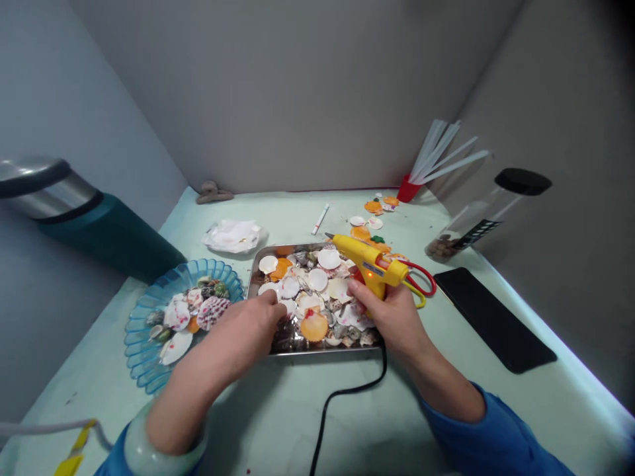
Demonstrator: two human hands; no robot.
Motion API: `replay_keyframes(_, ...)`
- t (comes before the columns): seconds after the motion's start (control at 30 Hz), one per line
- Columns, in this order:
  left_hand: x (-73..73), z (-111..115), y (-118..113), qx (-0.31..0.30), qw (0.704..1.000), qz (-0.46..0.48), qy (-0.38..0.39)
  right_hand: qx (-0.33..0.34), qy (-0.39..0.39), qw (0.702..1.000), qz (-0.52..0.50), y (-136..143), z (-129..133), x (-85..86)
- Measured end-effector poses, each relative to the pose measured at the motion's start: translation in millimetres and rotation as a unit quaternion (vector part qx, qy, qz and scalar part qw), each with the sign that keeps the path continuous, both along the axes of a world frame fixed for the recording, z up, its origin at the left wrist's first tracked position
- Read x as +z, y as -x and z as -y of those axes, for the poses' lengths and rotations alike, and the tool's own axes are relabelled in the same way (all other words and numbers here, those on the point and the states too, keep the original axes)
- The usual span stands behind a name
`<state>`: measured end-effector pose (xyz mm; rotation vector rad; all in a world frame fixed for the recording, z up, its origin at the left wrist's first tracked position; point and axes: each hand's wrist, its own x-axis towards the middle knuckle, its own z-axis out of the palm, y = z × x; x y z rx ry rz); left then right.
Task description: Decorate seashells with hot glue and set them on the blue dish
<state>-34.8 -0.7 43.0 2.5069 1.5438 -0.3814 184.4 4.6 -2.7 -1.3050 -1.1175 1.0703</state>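
A: Grey booth walls, pale green table (297, 410). What's the right hand (394, 317) doing?

B: Clenched around the grip of a yellow glue gun (370, 263), held over the right side of the metal tray (258, 264), nozzle pointing left and away from the person. Orange light glows on its body. Black cord (342, 396) runs down from it toward the near table edge.

A: Left hand (248, 327)?

B: Fingers curled down into the seashells (317, 291) at the tray's near left corner. Can't tell whether it's pinching one.

A: Any readable text?

B: Small dark label on the gun, too blurred. Nothing else legible.

A: Surroundings?

B: Blue glass dish (143, 330) with more shells just left of the tray. White tissue (233, 235) behind it. Red cup of glue sticks (436, 162) far right corner, loose shells near it. Clear jar (486, 215) with black lid lying tilted at right, black pad (491, 317) beside it. Teal flask (94, 225) at left. Red and yellow scissor handles (421, 281) behind the gun.
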Motion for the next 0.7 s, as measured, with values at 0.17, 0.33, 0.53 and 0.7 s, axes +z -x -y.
replay_keyframes(0.17, -12.9, -3, -8, 0.022, 0.999, -0.029, 0.026, 0.001, 0.001, 1.0, 0.0, 0, -1, -1.1)
replay_keyframes(0.33, -15.1, -3, -10, 0.036, 0.999, -0.035, 0.017, 0.006, 0.013, 1.0, -0.002, 1, 0, 3.4)
replay_keyframes(0.53, -16.5, -1, -14, 0.048, 0.998, -0.05, -0.007, 0.007, 0.012, 1.0, -0.005, 1, 0, 6.1)
replay_keyframes(0.7, -18.9, -4, -14, 0.041, 0.998, -0.044, -0.005, 0.008, 0.012, 1.0, -0.002, 1, 1, 6.0)
